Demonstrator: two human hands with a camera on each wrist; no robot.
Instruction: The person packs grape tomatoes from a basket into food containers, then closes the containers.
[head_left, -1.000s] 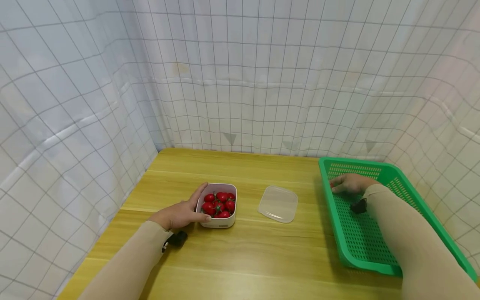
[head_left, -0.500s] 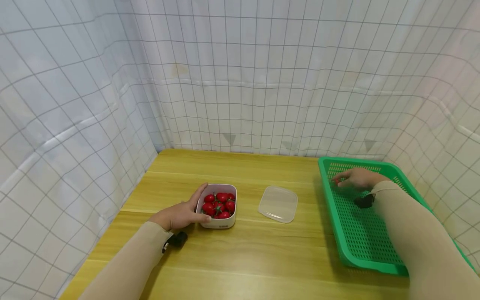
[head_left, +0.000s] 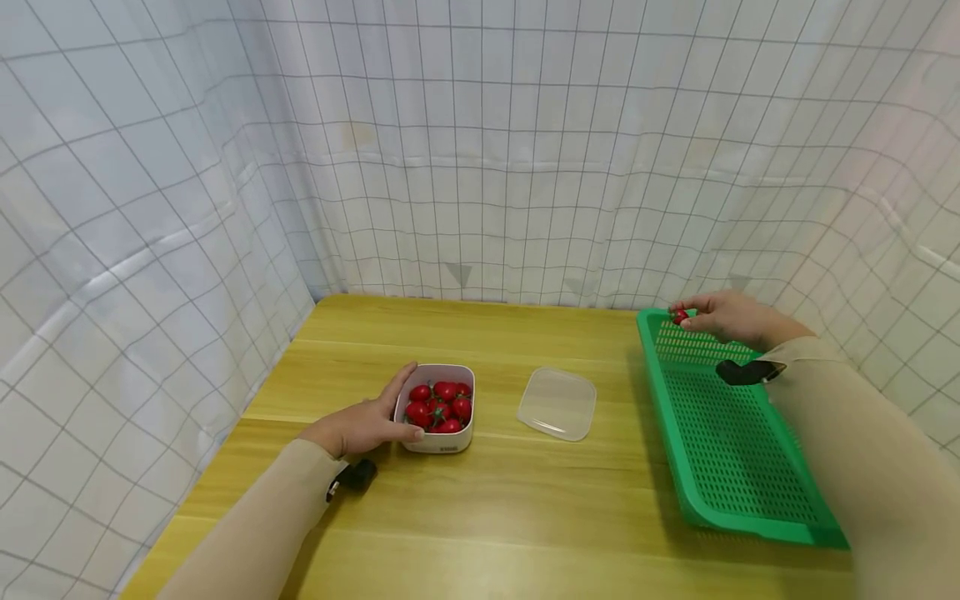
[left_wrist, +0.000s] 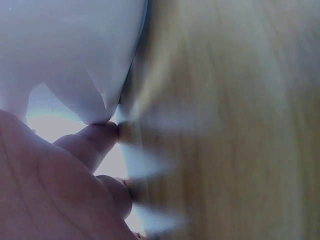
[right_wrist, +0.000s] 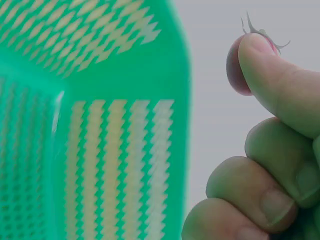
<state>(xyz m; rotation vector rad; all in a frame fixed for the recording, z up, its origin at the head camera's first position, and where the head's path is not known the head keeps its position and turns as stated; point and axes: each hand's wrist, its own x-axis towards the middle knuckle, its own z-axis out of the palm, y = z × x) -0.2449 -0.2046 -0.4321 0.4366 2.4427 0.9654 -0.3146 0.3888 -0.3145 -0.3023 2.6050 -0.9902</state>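
Note:
A small white square food container [head_left: 442, 444] stands on the wooden table left of centre, with several red cherry tomatoes [head_left: 441, 407] inside. My left hand [head_left: 360, 427] holds it from the left, thumb at the near side and index finger along the far side. In the left wrist view its fingertips touch the container's pale wall [left_wrist: 75, 40]. Over the far left corner of the green basket [head_left: 670, 433], my right hand [head_left: 738, 321] pinches one cherry tomato [head_left: 679, 317]. The right wrist view shows this tomato [right_wrist: 235, 70] with its green stem leaves, held by the thumb, other fingers curled below.
A clear square lid [head_left: 557, 405] lies flat on the table [head_left: 525, 517] between container and basket. The basket's perforated floor [head_left: 738, 450] shows no tomatoes in the visible part. A white curtain with a dark grid [head_left: 480, 167] surrounds the table at the back and sides.
My right hand has risen from inside the basket to its far rim with the cherry tomato pinched in its fingers. The left hand and the container have stayed in place.

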